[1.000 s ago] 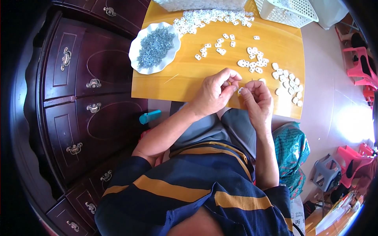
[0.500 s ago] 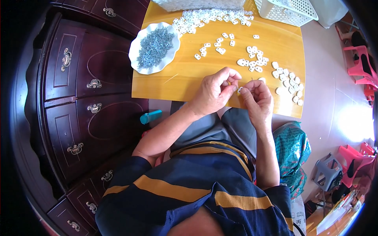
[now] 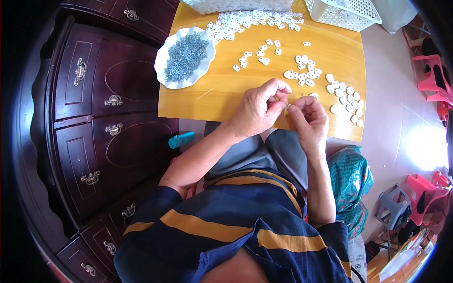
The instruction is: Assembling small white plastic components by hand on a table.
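Note:
Near the front edge of the wooden table, my two hands meet fingertip to fingertip. My right hand is closed in a pinch on a small white plastic piece, mostly covered by the thumb. Thumb and fingers of my left hand press together right beside it; whatever they hold is too small to make out. Just past my right fingers lies a white piece. Loose white pieces with holes lie beyond, and rounded white pieces sit to the right.
A white scalloped dish of small metal screws stands at the left. More white pieces lie at the back, by a clear bag and a white perforated basket. Dark drawers rise at left; a green bag is at right.
My left hand has edged slightly to the right, its fingertips closer to the white piece. My right hand has barely moved.

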`<action>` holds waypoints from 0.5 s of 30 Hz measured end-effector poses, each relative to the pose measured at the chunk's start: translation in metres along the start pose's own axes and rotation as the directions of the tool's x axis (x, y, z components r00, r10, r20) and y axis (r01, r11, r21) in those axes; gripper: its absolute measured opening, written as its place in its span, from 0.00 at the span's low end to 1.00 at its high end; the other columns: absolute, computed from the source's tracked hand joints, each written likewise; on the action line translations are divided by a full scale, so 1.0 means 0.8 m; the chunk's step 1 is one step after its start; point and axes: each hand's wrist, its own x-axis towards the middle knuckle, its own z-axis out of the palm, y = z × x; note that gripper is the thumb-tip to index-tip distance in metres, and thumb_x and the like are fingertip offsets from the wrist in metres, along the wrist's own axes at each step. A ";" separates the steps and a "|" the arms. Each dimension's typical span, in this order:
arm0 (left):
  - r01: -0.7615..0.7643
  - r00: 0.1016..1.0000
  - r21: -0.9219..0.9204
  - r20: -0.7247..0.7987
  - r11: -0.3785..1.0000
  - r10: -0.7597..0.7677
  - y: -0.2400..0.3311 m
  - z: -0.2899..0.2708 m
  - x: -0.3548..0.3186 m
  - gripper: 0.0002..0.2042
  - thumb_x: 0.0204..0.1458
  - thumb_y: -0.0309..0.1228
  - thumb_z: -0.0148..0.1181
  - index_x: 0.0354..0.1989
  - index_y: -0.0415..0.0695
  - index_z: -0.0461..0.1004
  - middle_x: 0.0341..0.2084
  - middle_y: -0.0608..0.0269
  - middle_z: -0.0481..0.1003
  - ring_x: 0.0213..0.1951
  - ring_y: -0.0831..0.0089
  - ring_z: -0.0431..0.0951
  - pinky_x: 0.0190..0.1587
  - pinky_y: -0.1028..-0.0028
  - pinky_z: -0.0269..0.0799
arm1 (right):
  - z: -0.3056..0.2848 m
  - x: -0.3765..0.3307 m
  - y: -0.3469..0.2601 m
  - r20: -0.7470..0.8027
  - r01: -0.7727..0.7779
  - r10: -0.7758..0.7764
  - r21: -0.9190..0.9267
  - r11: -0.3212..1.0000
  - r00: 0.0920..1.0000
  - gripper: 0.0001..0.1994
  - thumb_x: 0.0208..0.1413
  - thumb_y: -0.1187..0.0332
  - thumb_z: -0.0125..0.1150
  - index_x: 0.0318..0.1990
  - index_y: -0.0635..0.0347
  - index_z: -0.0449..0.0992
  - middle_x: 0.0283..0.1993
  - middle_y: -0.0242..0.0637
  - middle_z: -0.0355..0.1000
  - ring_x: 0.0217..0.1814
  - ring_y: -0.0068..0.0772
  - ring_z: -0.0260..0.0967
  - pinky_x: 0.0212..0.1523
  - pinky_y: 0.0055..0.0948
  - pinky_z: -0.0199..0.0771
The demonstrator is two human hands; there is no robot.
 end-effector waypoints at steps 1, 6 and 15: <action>-0.001 1.000 -0.008 -0.004 1.000 0.001 0.000 0.001 0.000 0.14 0.55 0.12 0.60 0.48 0.39 0.72 0.30 0.65 0.77 0.30 0.83 0.76 0.34 0.79 0.75 | 0.000 0.000 0.000 0.000 0.000 0.000 0.001 1.000 1.000 0.05 0.61 0.78 0.66 0.41 0.62 0.75 0.33 0.22 0.72 0.31 0.08 0.64 0.33 0.12 0.63; -0.021 0.999 0.001 -0.029 1.000 0.021 -0.002 0.004 0.000 0.14 0.55 0.12 0.59 0.48 0.39 0.72 0.30 0.64 0.78 0.30 0.83 0.77 0.34 0.79 0.75 | 0.000 0.000 0.002 -0.012 0.013 -0.013 0.013 1.000 1.000 0.06 0.61 0.79 0.66 0.41 0.62 0.75 0.33 0.22 0.73 0.32 0.08 0.64 0.34 0.12 0.64; -0.011 0.998 0.057 -0.069 0.998 0.015 0.011 0.008 0.002 0.11 0.55 0.16 0.59 0.45 0.40 0.71 0.26 0.56 0.79 0.30 0.66 0.84 0.34 0.71 0.79 | 0.006 -0.002 0.001 -0.065 0.010 -0.009 0.002 1.000 0.998 0.04 0.61 0.78 0.66 0.40 0.62 0.76 0.32 0.22 0.73 0.31 0.08 0.64 0.33 0.12 0.64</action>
